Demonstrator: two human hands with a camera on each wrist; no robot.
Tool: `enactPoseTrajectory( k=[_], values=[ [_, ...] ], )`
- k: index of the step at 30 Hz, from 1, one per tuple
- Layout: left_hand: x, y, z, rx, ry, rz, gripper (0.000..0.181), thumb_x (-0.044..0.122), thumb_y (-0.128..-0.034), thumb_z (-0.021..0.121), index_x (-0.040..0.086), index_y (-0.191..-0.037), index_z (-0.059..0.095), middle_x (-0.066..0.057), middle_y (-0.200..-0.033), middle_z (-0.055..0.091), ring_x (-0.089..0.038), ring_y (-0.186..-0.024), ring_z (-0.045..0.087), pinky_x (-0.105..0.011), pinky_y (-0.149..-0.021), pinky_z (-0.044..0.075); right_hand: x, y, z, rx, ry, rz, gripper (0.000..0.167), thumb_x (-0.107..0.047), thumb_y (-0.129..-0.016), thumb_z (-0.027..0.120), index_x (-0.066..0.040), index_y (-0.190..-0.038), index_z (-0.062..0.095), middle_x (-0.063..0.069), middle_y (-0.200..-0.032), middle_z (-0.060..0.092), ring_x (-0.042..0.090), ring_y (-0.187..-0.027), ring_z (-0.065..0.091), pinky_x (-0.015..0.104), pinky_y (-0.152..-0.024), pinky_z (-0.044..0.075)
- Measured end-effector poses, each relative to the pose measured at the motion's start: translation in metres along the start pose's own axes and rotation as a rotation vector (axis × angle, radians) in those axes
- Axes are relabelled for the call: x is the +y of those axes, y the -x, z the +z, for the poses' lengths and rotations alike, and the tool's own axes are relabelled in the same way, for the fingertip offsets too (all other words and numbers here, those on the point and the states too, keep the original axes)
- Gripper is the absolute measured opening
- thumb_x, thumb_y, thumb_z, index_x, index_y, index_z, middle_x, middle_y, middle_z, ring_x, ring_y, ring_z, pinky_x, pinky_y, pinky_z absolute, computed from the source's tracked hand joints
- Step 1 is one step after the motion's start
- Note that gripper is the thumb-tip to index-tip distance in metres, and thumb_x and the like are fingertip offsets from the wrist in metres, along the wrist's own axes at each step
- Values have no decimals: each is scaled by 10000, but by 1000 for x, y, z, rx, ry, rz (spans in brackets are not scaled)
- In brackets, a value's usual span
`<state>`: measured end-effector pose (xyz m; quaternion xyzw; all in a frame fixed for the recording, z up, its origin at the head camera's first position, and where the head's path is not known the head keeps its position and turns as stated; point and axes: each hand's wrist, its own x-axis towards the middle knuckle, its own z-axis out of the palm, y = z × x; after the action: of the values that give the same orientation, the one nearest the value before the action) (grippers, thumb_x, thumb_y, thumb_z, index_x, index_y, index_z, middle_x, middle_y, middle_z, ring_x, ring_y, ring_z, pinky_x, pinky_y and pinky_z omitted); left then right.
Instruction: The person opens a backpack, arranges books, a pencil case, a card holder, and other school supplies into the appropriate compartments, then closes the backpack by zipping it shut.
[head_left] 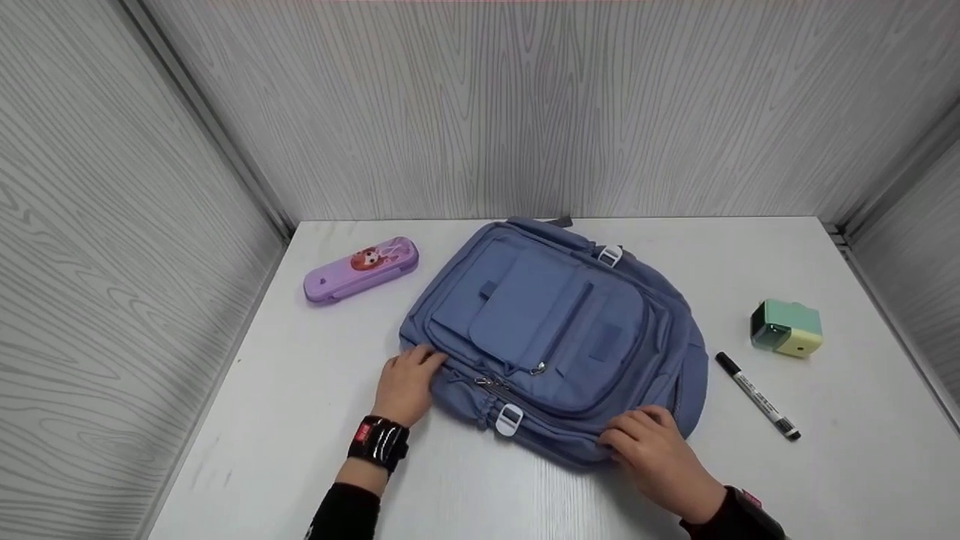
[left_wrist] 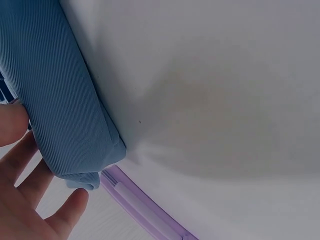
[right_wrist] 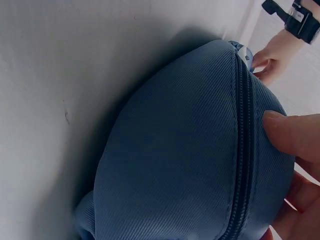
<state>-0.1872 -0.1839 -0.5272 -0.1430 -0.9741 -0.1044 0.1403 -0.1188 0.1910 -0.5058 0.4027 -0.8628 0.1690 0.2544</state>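
A blue backpack [head_left: 525, 315] lies slanted on the white table, its front pockets facing up. At its lower left corner, my left hand [head_left: 409, 384] grips the fabric near a zipper pull [head_left: 491, 382]. The left wrist view has that thumb [left_wrist: 12, 124] by the bag's edge and the fingertips partly hidden behind the blue fabric [left_wrist: 65, 100]. My right hand [head_left: 652, 454] holds the near right edge of the bag. Its thumb [right_wrist: 292, 132] presses beside a closed-looking zipper [right_wrist: 242, 150] in the right wrist view, with the other fingers bent along the far side.
To the left of the bag lies a purple pencil case [head_left: 361, 270] with a cartoon figure. On the right are a black-capped marker [head_left: 757, 396] and a green-and-yellow pencil sharpener [head_left: 787, 328]. Wood-grain panels [head_left: 480, 112] stand behind and at both sides.
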Motion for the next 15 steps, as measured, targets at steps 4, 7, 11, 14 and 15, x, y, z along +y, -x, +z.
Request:
enactPoseTrajectory(
  k=[4,7,11,14,15],
  values=[
    [6,3,0,-2,-28,-18,404,-50,-779,640,120,-1141,697,-106,-1128,648,-340,-1027,629,-524,-851,525,9,-1,0,-2,2,22,367,28,-628,839,-176,-878,665,-58,-902,642,112,-863,600,395,-877,384],
    [13,7,-1,1,-42,-22,416,-45,-747,677,115,-1130,701,-106,-1097,644,-335,-988,627,-509,-826,522,19,0,-1,7,12,48,379,91,-623,818,-165,-854,658,-38,-898,646,124,-870,611,427,-892,395],
    [24,14,-2,-1,-66,-26,372,-1,-779,696,123,-1130,707,-100,-1079,648,-317,-966,623,-483,-799,518,33,3,-1,22,4,105,371,138,-636,782,-143,-843,654,12,-947,661,195,-931,619,491,-913,358],
    [32,20,-1,2,-85,-28,300,87,-834,707,135,-1130,711,-93,-1076,658,-299,-955,620,-455,-772,506,44,6,-1,35,-1,149,355,149,-635,766,-121,-835,653,62,-1004,666,276,-1019,614,537,-918,331],
    [34,21,-1,2,-91,-27,294,116,-838,717,137,-1131,711,-90,-1076,659,-293,-950,618,-445,-762,498,48,7,-1,41,6,160,355,156,-627,763,-115,-828,653,74,-1015,667,296,-1046,613,551,-915,334]
  ],
)
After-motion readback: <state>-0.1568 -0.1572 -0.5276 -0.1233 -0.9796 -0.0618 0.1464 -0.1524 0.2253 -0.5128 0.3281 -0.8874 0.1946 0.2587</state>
